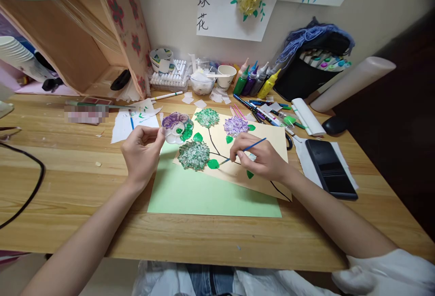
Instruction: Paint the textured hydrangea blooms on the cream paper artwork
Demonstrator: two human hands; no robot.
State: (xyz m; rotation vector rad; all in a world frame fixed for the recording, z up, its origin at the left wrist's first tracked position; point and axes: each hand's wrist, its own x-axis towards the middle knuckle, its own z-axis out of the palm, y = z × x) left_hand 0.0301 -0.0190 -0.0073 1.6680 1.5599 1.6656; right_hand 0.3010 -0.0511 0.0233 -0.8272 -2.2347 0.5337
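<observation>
My left hand (142, 151) pinches the edge of a small flower-shaped paint palette (176, 127) smeared with purple and green paint. My right hand (260, 155) grips a thin blue paintbrush (249, 146), its tip down on a cream sheet (268, 139) near a green leaf. The cream sheet carries three crumpled-paper flower heads, two green and one purple (235, 125), with black stems and green leaves. It lies tilted on a light green sheet (204, 196) on the wooden desk.
Paint bottles (254, 80), a paper cup (226, 76), a bowl of paper scraps and a marker rack stand at the back. A black marker bag (306, 74), loose pens, a white roll and a black phone (329, 167) lie right. A wooden box (68, 46) sits back left; a black cable crosses the left edge.
</observation>
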